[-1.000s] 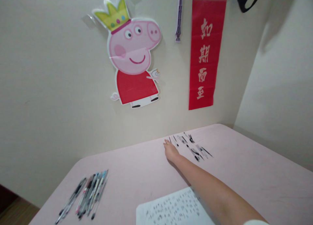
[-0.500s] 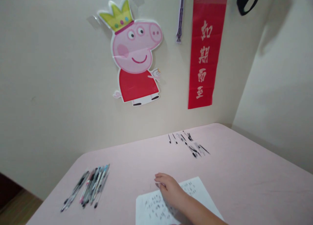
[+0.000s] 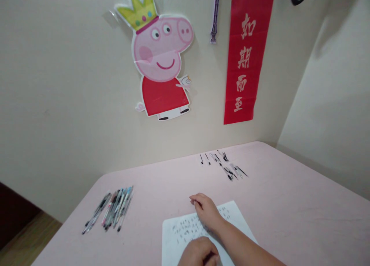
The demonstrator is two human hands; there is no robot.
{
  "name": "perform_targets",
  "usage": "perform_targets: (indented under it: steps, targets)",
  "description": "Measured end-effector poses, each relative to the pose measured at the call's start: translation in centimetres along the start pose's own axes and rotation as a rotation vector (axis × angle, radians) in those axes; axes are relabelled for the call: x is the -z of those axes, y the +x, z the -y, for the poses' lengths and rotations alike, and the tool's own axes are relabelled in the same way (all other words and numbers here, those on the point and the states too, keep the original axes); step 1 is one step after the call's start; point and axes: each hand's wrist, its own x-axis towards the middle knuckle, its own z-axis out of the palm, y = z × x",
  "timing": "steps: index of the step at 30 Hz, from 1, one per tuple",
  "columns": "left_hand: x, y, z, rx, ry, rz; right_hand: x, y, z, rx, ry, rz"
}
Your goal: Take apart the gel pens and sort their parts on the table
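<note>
My right hand (image 3: pixel 206 211) rests on the top edge of a white sheet of handwriting (image 3: pixel 185 235), knuckles up and fingers curled together; what they hold, if anything, is hidden. At the bottom edge my left hand (image 3: pixel 198 254) lies on the same sheet. It is closed around a thin dark thing that looks like a pen (image 3: pixel 210 258). A scatter of small black and clear pen parts (image 3: pixel 224 166) lies farther back on the pink table (image 3: pixel 289 204), beyond my right hand.
A bundle of several pens (image 3: pixel 111 208) lies at the table's left side, near its rounded corner. The table stands in a wall corner; a cartoon pig cut-out (image 3: pixel 162 58) and a red banner (image 3: pixel 245 54) hang on the wall.
My right hand has drawn back from the scattered pen parts to the sheet. My left hand has come into view at the bottom edge. The view has tilted down slightly.
</note>
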Motion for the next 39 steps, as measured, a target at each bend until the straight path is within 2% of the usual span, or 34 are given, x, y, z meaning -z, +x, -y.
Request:
perform_targets:
  steps: [4,7,11,14,17,21,24,28,31,34,39]
  targets:
    - [0.5,0.5,0.6,0.033,-0.069,-0.161,-0.3,0.1,-0.6,-0.028,0.008,-0.018]
    - [0.7,0.6,0.7,0.058,-0.072,-0.178,-0.4,0.2,-0.8,-0.04,0.012,-0.018]
    - [1.1,0.7,1.0,0.02,-0.068,-0.19,-0.6,0.3,-1.1,-0.065,0.057,-0.021]
    - [2.3,0.7,1.6,0.037,-0.052,-0.271,-0.7,0.3,-1.3,-0.097,0.106,-0.031]
    - [4.3,0.6,2.6,0.101,-0.043,-0.367,-0.7,0.2,-1.4,-0.117,0.143,-0.035]
    - [7.9,-0.3,5.1,0.204,0.076,-0.535,-0.9,0.1,-1.7,-0.115,0.193,-0.03]
    - [10.7,-1.7,8.0,0.271,0.324,-0.721,-1.1,0.0,-2.1,-0.12,0.207,-0.031]
    - [13.8,-4.3,11.8,0.423,0.703,-0.859,-1.0,0.0,-1.9,-0.132,0.189,-0.021]
    - [15.1,-6.3,13.5,0.599,0.876,-0.904,-0.7,0.0,-1.6,-0.111,0.16,-0.015]
    - [15.8,-7.6,14.1,0.755,0.914,-0.937,-0.6,-0.1,-1.4,-0.084,0.143,-0.007]
    - [16.1,-7.9,14.0,0.854,0.854,-0.876,-0.7,-0.1,-1.5,-0.08,0.143,-0.006]
